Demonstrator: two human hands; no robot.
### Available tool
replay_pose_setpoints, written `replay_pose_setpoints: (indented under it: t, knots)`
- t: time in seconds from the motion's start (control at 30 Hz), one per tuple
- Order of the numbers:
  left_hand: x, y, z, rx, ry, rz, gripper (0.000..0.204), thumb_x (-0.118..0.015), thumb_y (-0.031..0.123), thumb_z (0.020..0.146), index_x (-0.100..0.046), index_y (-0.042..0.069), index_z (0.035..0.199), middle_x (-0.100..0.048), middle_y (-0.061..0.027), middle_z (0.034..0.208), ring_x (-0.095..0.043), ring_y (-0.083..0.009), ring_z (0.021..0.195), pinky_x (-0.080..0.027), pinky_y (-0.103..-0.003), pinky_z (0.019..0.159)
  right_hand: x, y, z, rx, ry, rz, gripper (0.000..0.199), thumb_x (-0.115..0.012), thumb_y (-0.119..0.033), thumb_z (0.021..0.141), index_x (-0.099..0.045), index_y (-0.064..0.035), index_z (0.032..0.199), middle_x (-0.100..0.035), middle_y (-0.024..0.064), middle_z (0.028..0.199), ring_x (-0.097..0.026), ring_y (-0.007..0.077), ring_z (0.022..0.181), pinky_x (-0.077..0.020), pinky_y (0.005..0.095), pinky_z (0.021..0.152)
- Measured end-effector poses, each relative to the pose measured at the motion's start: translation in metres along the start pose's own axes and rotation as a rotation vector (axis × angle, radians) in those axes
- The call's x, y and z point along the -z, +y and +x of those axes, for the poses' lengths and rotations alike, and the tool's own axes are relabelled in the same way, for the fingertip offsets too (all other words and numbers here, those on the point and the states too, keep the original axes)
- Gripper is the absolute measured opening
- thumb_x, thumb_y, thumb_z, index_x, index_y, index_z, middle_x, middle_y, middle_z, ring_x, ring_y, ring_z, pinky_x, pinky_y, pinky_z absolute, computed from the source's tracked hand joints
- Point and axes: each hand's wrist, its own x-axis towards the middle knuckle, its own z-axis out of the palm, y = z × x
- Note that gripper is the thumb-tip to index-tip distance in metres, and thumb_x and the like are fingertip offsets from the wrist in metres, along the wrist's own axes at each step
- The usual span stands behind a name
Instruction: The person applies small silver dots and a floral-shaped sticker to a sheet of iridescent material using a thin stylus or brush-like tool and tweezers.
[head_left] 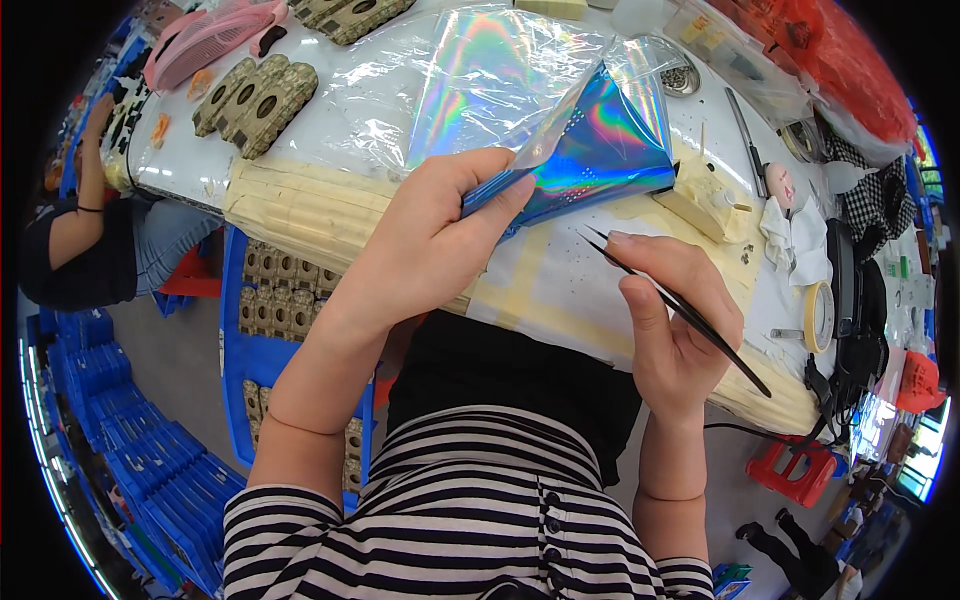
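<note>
The foil sheet (590, 135) is a thin, shiny piece with a rainbow sheen, deep blue on one face and silvery on the other, folded over itself so the blue face forms a wedge; it is held up above the bench, pinched at its lower left corner, with its silvery upper part spreading toward the top of the view. The tweezers (680, 305) are slim, black and pointed, lying slanted from lower right to upper left, their two fine tips slightly apart just below the foil sheet's lower edge, not touching it.
</note>
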Motion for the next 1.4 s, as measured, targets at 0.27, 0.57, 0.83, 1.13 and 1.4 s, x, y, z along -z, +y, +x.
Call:
replay_pose_setpoints:
  t: [0.27,0.57,0.83,1.13,1.4]
  knots:
    - [0.002,-0.003,0.002,-0.043,-0.037,-0.015,0.021,-0.060,0.011,0.097,-0.062,-0.004,0.111,-0.062,-0.0053,0.094,-0.054,-0.0079,0.087,-0.046,-0.025,0.076,-0.012,0.003,0.004,-0.031,-0.012,-0.084,0.020,-0.075,-0.003,0.082,-0.073,0.0003,0.102,-0.072,0.0128,0.093,-0.068,0.0228,0.083,-0.0532,0.0295,0.075]
    - [-0.004,-0.006,0.000,-0.198,-0.001,-0.052,0.019,-0.056,0.011,0.096,-0.063,-0.006,0.102,-0.058,-0.0060,0.073,-0.045,-0.0080,0.069,-0.041,-0.028,0.062,-0.015,0.008,0.002,-0.127,0.017,0.045,0.017,-0.073,-0.001,0.084,-0.072,0.0023,0.101,-0.072,0.0132,0.094,-0.068,0.0215,0.084,-0.0527,0.0287,0.076]
    - [-0.005,-0.005,0.000,-0.243,-0.014,-0.080,0.021,-0.054,0.010,0.097,-0.064,-0.005,0.106,-0.059,-0.0035,0.075,-0.046,-0.0070,0.070,-0.041,-0.026,0.063,-0.017,0.009,0.003,-0.129,0.022,0.055,0.017,-0.073,0.000,0.084,-0.072,0.0028,0.100,-0.073,0.0133,0.094,-0.068,0.0217,0.084,-0.0526,0.0288,0.076]
    - [-0.004,-0.005,-0.001,-0.202,-0.013,-0.063,0.020,-0.054,0.010,0.096,-0.064,-0.005,0.106,-0.057,-0.0028,0.073,-0.043,-0.0068,0.069,-0.039,-0.026,0.061,-0.016,0.009,0.003,-0.135,0.020,0.069,0.015,-0.072,0.001,0.084,-0.072,0.0031,0.099,-0.072,0.0130,0.094,-0.068,0.0220,0.084,-0.0525,0.0292,0.076]
    - [-0.003,-0.007,0.002,-0.197,-0.019,-0.045,0.017,-0.055,0.011,0.096,-0.060,-0.006,0.095,-0.052,-0.0046,0.069,-0.041,-0.0081,0.068,-0.039,-0.028,0.060,-0.015,0.007,0.002,-0.129,0.016,0.045,0.015,-0.072,0.000,0.084,-0.072,0.0028,0.099,-0.072,0.0124,0.093,-0.068,0.0218,0.084,-0.0525,0.0293,0.076]
